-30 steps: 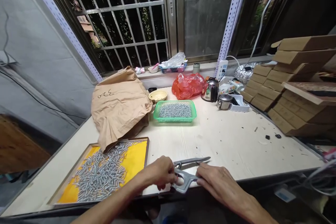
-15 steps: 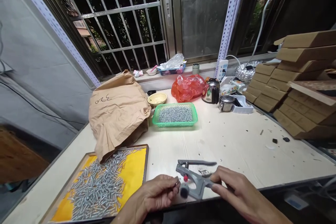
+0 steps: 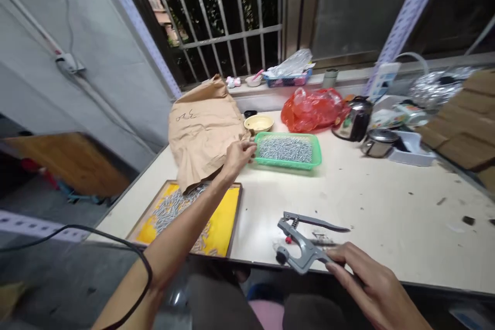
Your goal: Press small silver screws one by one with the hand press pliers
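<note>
My left hand [image 3: 238,157] reaches to the left rim of the green basket [image 3: 315,157], its fingers pressed together; what they hold, if anything, is hidden. Small metal parts [image 3: 285,149] fill that basket. Near the table's front edge, my right hand [image 3: 363,278] is closed on one handle of the grey pliers [image 3: 307,252], whose jaws point left and whose upper handle stands apart. Under my left forearm lies a yellow-lined tray [image 3: 233,206] with many metal pieces [image 3: 170,211].
A brown paper bag [image 3: 209,124] overlaps the tray's back edge. Behind the basket are a cream bowl [image 3: 259,123] and a red plastic bag [image 3: 311,110]. A kettle [image 3: 356,118], a metal pot [image 3: 379,143] and cardboard boxes [image 3: 464,118] stand to the right.
My left hand has moved from beside the pliers' jaws, forward to the green basket. My right hand still holds the pliers, now slightly lifted and turned. The view has shifted left and down.
</note>
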Demonstrator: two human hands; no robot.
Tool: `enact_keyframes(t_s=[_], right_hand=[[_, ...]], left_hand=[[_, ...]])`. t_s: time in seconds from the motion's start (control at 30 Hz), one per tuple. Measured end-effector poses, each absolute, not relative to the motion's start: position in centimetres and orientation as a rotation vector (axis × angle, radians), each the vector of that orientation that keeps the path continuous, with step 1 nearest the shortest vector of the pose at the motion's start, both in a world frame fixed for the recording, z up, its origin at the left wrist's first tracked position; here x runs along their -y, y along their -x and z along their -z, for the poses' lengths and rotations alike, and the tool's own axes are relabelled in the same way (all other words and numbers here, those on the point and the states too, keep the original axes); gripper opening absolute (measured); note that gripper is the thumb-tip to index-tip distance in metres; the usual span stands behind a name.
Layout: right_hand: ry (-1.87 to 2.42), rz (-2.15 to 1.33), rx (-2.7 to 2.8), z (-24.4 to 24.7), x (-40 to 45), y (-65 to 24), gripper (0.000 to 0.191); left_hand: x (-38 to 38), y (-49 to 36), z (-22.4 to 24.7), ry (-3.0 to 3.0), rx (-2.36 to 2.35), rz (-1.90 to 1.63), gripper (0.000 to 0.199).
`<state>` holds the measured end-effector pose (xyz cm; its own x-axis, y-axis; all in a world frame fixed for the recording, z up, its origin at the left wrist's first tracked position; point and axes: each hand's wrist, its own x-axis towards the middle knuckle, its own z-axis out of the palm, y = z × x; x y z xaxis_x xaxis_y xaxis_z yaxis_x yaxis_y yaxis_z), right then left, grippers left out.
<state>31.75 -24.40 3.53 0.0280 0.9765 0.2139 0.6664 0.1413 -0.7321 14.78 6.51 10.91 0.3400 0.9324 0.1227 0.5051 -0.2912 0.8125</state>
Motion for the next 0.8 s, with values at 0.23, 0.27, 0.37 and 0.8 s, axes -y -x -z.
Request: enact_keyframes(t_s=[0.23, 0.27, 0.37, 0.8], right_hand=[[1.691, -0.537, 1.695, 0.2, 24.2, -32.0, 0.022], [1.701, -0.522, 1.696, 0.3, 23.8, -31.8, 0.022], [1.702, -0.486, 1.726, 0.4, 22.4, -31.1, 0.022], [1.695, -0.328, 1.998, 0.4, 19.2, -29.3, 0.025]], left_hand=[[-2.6, -2.4, -5.4, -2.388, -1.744, -0.331, 0.024], [-2.5, -1.7, -4.8, -2.427, -1.762, -0.267, 0.024], [-2.8, -1.5, -3.3, -2.524, -1.745, -0.132, 0.026], [-3.9, -3.4, -1.3, -2.800, -1.566, 0.210, 0.025]])
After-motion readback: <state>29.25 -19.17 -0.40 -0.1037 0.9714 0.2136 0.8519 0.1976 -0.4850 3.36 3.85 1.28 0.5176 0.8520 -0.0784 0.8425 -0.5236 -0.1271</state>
